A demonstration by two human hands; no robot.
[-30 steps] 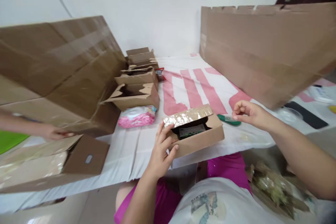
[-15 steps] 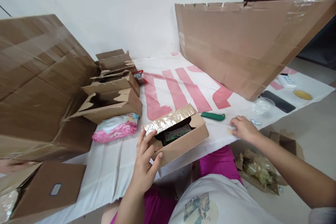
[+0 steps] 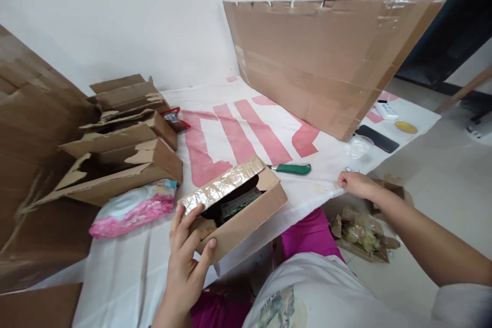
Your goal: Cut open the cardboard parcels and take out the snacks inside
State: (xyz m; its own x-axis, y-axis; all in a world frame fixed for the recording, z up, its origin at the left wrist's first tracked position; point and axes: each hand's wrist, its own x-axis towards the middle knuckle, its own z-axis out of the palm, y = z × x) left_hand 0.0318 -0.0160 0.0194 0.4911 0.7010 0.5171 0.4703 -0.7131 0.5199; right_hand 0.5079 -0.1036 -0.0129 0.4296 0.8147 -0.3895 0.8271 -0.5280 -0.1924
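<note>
My left hand [image 3: 190,251] grips the near left end of a small brown cardboard box [image 3: 251,220], fingers on the top edge and thumb on the front side. The box's taped flap [image 3: 223,184] is partly raised, and a dark printed package [image 3: 238,205] shows inside. Behind the box's right end lies a green-handled knife [image 3: 294,169], its blade mostly hidden. My right hand [image 3: 356,184] is closed at the table's front edge, against the white cloth [image 3: 307,195]. Whatever is between its fingers is hidden.
Several opened cardboard boxes [image 3: 161,164] line the left side, with a pink wipes pack [image 3: 134,210] in front and a red packet [image 3: 176,119] behind. A large cardboard panel [image 3: 326,61] stands at the back right. A black phone [image 3: 378,138] and clear plastic tub [image 3: 360,147] lie to the right.
The view has swung right. My right hand's fingers have curled closed at the table edge. My left hand keeps its hold on the box, which looks little changed.
</note>
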